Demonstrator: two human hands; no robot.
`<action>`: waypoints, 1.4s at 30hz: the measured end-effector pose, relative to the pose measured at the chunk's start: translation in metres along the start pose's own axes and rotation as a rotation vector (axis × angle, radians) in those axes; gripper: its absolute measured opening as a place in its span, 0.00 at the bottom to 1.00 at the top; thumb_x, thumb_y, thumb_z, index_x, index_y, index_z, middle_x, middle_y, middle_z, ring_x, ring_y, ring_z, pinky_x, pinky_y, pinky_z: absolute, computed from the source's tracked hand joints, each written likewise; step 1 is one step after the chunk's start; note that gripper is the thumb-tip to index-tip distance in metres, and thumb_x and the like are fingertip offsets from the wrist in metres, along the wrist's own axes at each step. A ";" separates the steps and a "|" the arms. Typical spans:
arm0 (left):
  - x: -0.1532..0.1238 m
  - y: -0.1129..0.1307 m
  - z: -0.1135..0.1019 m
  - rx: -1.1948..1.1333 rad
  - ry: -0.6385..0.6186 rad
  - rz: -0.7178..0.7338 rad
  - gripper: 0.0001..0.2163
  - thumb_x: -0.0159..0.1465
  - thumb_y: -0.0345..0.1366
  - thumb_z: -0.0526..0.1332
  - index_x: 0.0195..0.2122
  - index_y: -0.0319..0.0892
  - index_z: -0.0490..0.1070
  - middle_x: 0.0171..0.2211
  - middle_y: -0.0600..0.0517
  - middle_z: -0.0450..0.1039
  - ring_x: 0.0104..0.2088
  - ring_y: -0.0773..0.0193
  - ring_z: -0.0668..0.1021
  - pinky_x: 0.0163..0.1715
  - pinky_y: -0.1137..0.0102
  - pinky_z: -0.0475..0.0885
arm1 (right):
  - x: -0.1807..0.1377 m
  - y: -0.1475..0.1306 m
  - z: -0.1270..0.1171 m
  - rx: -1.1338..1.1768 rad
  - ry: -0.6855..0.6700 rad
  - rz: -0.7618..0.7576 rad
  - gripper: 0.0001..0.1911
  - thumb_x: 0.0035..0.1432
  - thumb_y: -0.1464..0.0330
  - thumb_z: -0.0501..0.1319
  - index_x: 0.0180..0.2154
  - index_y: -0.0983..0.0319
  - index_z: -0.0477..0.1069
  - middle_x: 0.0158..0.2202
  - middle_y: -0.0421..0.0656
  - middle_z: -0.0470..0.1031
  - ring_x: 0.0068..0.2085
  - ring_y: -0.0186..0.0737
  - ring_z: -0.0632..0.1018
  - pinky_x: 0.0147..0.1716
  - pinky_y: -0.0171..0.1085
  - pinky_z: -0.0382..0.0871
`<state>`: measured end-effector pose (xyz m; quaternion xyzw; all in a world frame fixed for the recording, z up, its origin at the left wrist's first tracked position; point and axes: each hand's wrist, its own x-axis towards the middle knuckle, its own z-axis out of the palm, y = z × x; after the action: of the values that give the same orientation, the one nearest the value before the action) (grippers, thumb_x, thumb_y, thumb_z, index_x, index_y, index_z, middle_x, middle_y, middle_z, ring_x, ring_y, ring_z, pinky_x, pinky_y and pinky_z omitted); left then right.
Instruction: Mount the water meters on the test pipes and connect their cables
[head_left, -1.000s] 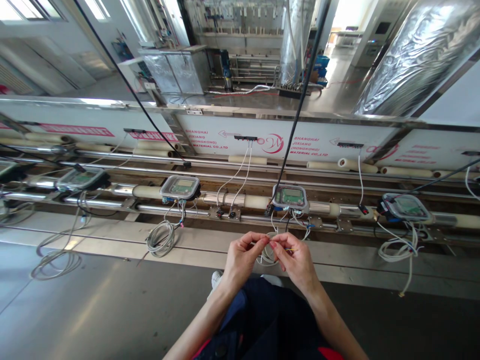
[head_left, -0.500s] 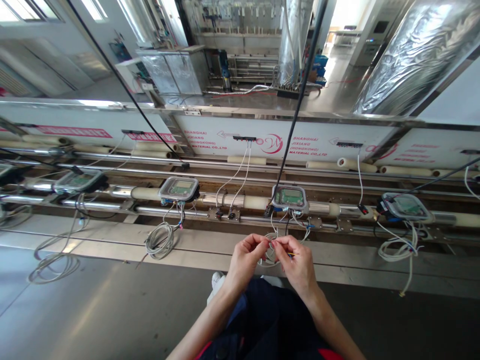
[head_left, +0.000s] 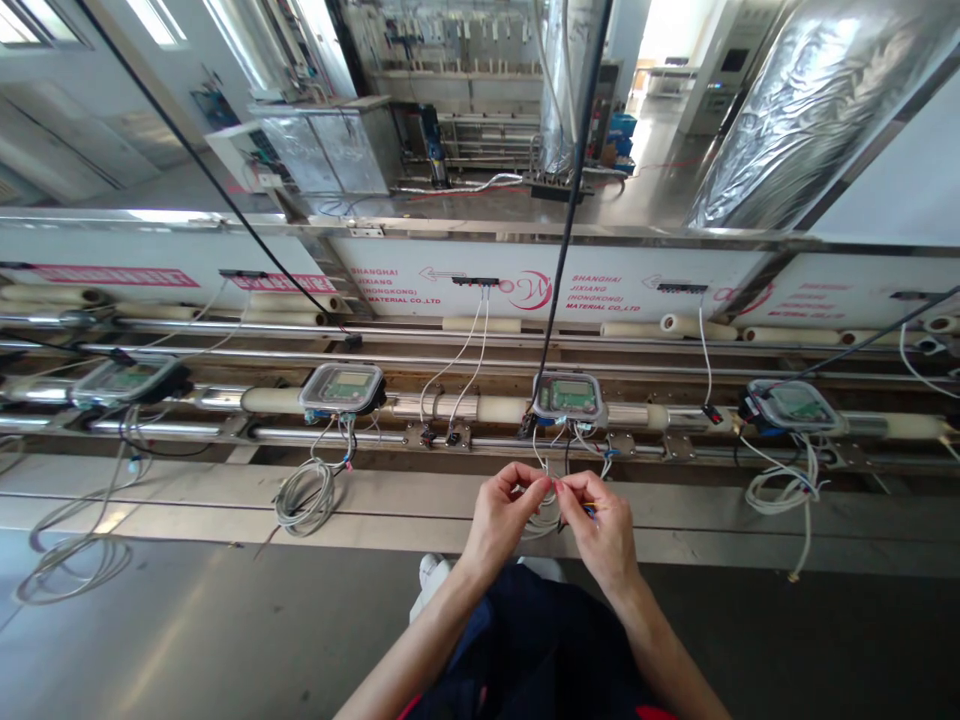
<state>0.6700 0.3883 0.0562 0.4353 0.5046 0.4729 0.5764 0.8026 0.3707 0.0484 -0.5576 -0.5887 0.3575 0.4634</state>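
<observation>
My left hand [head_left: 511, 508] and my right hand [head_left: 598, 518] meet at the fingertips, thumbs and forefingers pinched together over thin wires too small to see fully. Yellow and blue wire ends [head_left: 590, 509] show beside my right fingers. Just behind the hands hangs a coil of grey cable [head_left: 541, 522], partly covered by them. It comes down from a meter with a clear cover and green circuit board [head_left: 570, 398], mounted on a pipe directly ahead.
Similar meters stand left [head_left: 343, 388] and right [head_left: 793, 404], each with coiled cable [head_left: 307, 498]. A black cord [head_left: 566, 240] slants down to the middle meter. A steel ledge [head_left: 420, 515] runs before the pipes; a printed white panel [head_left: 405, 262] stands behind.
The view has shifted slightly, so the meters and panel sit a little further left. My hands stay pinched together at nearly the same spot.
</observation>
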 end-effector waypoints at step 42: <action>-0.008 -0.023 -0.025 -0.339 0.049 -0.060 0.17 0.58 0.43 0.63 0.42 0.40 0.61 0.36 0.50 0.74 0.35 0.61 0.79 0.34 0.67 0.75 | -0.003 -0.009 0.013 -0.094 0.065 -0.285 0.04 0.58 0.69 0.57 0.31 0.60 0.67 0.42 0.46 0.72 0.45 0.40 0.73 0.45 0.40 0.67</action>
<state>0.6472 0.3773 0.0322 0.3051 0.4443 0.5442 0.6429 0.7871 0.3678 0.0527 -0.5010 -0.6626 0.2418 0.5016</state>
